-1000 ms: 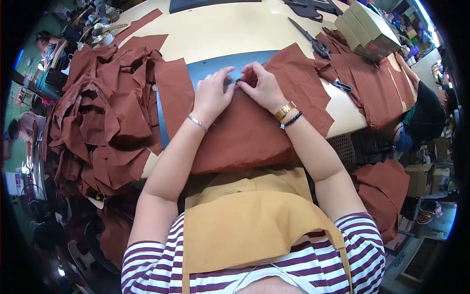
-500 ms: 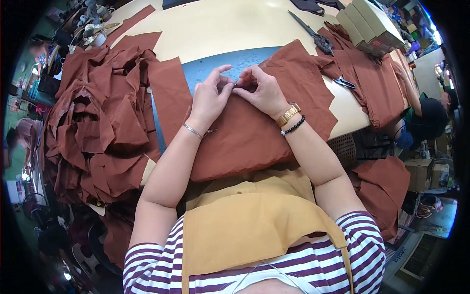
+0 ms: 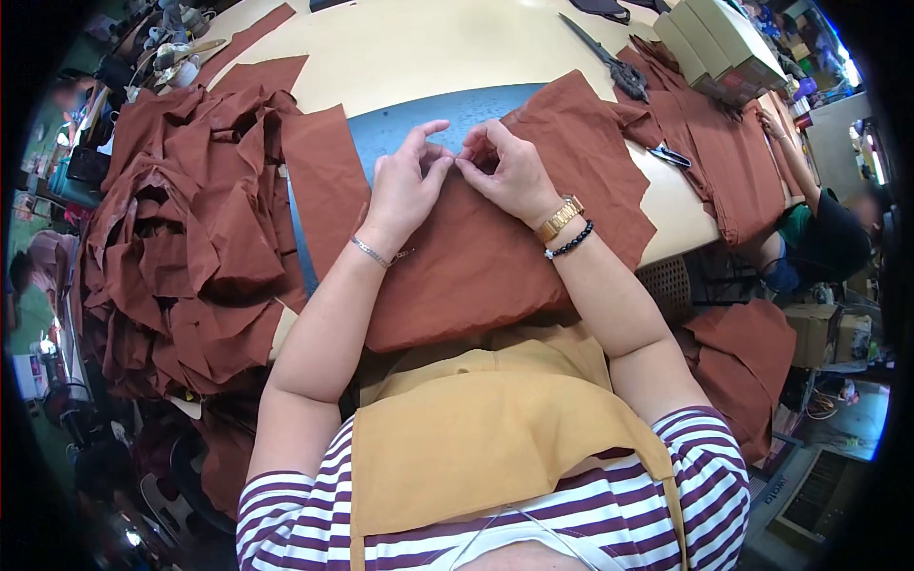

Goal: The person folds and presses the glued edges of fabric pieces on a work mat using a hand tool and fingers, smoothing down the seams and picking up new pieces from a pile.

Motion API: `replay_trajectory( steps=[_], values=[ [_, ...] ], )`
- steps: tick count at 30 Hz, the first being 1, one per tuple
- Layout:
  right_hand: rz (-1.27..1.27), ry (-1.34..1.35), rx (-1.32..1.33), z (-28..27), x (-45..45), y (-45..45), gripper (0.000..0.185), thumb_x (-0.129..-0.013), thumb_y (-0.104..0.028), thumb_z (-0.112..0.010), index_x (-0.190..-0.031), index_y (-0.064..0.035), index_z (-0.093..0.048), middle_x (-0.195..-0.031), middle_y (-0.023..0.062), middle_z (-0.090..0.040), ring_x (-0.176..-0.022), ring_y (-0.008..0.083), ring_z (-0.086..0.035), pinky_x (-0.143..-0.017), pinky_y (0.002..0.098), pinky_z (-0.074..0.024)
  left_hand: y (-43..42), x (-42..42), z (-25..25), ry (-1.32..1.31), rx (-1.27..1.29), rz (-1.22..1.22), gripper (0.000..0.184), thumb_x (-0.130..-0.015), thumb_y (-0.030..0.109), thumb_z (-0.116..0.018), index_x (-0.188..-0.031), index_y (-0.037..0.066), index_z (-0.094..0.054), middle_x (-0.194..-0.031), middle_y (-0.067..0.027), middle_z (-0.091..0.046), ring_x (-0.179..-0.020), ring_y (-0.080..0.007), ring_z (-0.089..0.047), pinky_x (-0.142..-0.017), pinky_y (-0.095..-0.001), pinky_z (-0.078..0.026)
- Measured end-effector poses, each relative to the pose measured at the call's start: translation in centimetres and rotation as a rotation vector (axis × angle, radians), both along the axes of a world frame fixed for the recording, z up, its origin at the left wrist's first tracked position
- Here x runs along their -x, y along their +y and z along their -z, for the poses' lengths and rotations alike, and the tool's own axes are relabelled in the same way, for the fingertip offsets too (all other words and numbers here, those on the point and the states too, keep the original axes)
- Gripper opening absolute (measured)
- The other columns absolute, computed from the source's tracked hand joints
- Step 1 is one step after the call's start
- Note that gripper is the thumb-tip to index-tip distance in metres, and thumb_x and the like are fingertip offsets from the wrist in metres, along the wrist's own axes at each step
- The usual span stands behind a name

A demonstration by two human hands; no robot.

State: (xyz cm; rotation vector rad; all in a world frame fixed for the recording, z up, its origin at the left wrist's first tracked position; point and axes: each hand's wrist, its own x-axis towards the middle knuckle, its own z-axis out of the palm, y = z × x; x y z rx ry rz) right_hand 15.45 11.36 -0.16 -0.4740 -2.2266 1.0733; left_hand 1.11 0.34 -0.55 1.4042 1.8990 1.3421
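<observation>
My left hand (image 3: pixel 407 188) and my right hand (image 3: pixel 514 177) meet fingertip to fingertip above a rust-brown fabric piece (image 3: pixel 466 262). Thumb and index finger are pinched on each hand, the other fingers curled loosely. Whatever sits between the fingertips is too small to make out. The fabric spreads under both wrists and hangs over the table edge toward my mustard apron (image 3: pixel 457 447). Part of a blue mat (image 3: pixel 405 131) shows beneath it. Another flat brown piece (image 3: pixel 328 167) lies beside my left hand.
A large heap of brown fabric (image 3: pixel 190 238) covers the left side. Large dark scissors (image 3: pixel 609 62), small snips (image 3: pixel 671 155), stacked brown cloth (image 3: pixel 733 181) and cardboard boxes (image 3: pixel 714 48) lie to the right. A co-worker's arm (image 3: pixel 795 162) reaches in at the far right.
Both hands stay pinched together over the fabric, with only slight finger movement. The dark speck visible between the fingertips earlier no longer shows clearly. The view has shifted a little.
</observation>
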Motion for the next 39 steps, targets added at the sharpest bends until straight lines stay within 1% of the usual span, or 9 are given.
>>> replay_trajectory(
  steps=[12,21,24,27,29,32,34,37,39],
  values=[
    [0.061,-0.026,-0.212,0.1,-0.1,-0.2,0.023,-0.077,-0.009,-0.07,-0.096,-0.0093,-0.057,-0.078,0.0059,-0.066,-0.076,0.0233,-0.067,-0.067,0.0361,-0.0542,0.2,-0.2,0.4,0.103,-0.049,0.019,0.037,-0.089,0.002,-0.064,-0.125,0.005,-0.056,-0.089,-0.0066,-0.071,-0.084,-0.0142,-0.068,-0.078,-0.0285,-0.052],
    [0.081,0.063,0.092,0.1,-0.2,0.6,0.015,-0.082,-0.004,-0.065,-0.094,-0.0052,-0.057,-0.081,-0.0019,-0.059,-0.066,0.0032,-0.054,-0.059,0.0206,-0.0472,0.1,0.0,0.2,0.1,-0.019,-0.018,0.033,-0.09,0.003,-0.062,-0.122,0.007,-0.058,-0.089,-0.0071,-0.071,-0.081,-0.015,-0.068,-0.075,-0.0288,-0.052],
    [0.096,0.085,0.162,-0.1,-0.3,0.6,0.011,-0.087,-0.003,-0.059,-0.098,-0.0057,-0.056,-0.081,-0.0037,-0.056,-0.064,0.0026,-0.05,-0.059,0.0187,-0.0452,0.0,-0.1,0.3,0.125,-0.003,-0.027,0.03,-0.09,0.004,-0.062,-0.12,0.007,-0.06,-0.089,-0.0073,-0.07,-0.079,-0.016,-0.068,-0.073,-0.0302,-0.052],
    [0.079,0.286,0.349,0.3,-0.8,2.6,0.008,-0.093,-0.004,-0.052,-0.1,-0.0068,-0.055,-0.081,-0.0032,-0.054,-0.066,0.0033,-0.049,-0.061,0.0201,-0.0472,-0.1,-0.1,0.2,0.275,0.0,-0.028,0.026,-0.09,0.009,-0.063,-0.115,0.008,-0.064,-0.089,-0.0072,-0.069,-0.08,-0.0195,-0.067,-0.072,-0.0327,-0.051],
    [0.173,0.377,0.143,-1.7,-2.6,4.8,0.015,-0.096,-0.008,-0.049,-0.111,-0.0078,-0.051,-0.08,-0.0002,-0.054,-0.067,0.0055,-0.049,-0.061,0.0242,-0.0476,0.1,-0.4,0.0,0.396,-0.023,-0.03,0.024,-0.089,0.013,-0.064,-0.113,0.009,-0.066,-0.09,-0.0072,-0.068,-0.082,-0.0223,-0.066,-0.073,-0.0344,-0.05],
    [0.432,0.991,0.529,-5.9,-6.2,7.7,0.039,-0.1,-0.023,-0.055,-0.132,-0.0115,-0.036,-0.086,0.0007,-0.055,-0.071,0.0075,-0.052,-0.064,0.0274,-0.0533,-0.1,-0.7,-0.1,0.544,-0.06,-0.031,0.023,-0.089,0.016,-0.065,-0.11,0.009,-0.068,-0.09,-0.0075,-0.066,-0.084,-0.0253,-0.064,-0.074,-0.0368,-0.05],
    [0.5,0.899,0.477,-6.9,-6.4,7.7,0.039,-0.099,-0.026,-0.057,-0.131,-0.0105,-0.041,-0.089,0.0019,-0.057,-0.073,0.0078,-0.053,-0.068,0.0264,-0.053,0.0,-0.8,-0.1,0.616,-0.079,-0.024,0.023,-0.088,0.018,-0.065,-0.109,0.009,-0.069,-0.09,-0.0079,-0.065,-0.086,-0.0259,-0.063,-0.075,-0.0381,-0.05],
    [0.2,0.167,-0.011,-2.5,-5.8,7.9,0.03,-0.096,-0.021,-0.06,-0.123,-0.0077,-0.055,-0.108,0.0084,-0.062,-0.093,0.0158,-0.062,-0.079,0.0315,-0.0545,0.4,-0.7,0.2,0.545,-0.091,0.002,0.021,-0.089,0.016,-0.064,-0.108,0.009,-0.069,-0.091,-0.0092,-0.064,-0.085,-0.0278,-0.063,-0.074,-0.0401,-0.051],
    [0.019,-0.008,-0.253,-1.4,-3.8,4.6,0.034,-0.091,-0.018,-0.064,-0.122,-0.0051,-0.057,-0.109,0.0111,-0.065,-0.102,0.0239,-0.062,-0.086,0.0359,-0.0511,0.3,-0.9,0.3,0.549,-0.096,-0.003,0.02,-0.089,0.015,-0.063,-0.108,0.009,-0.07,-0.091,-0.0098,-0.064,-0.083,-0.0287,-0.064,-0.073,-0.0403,-0.051]
  ],
)
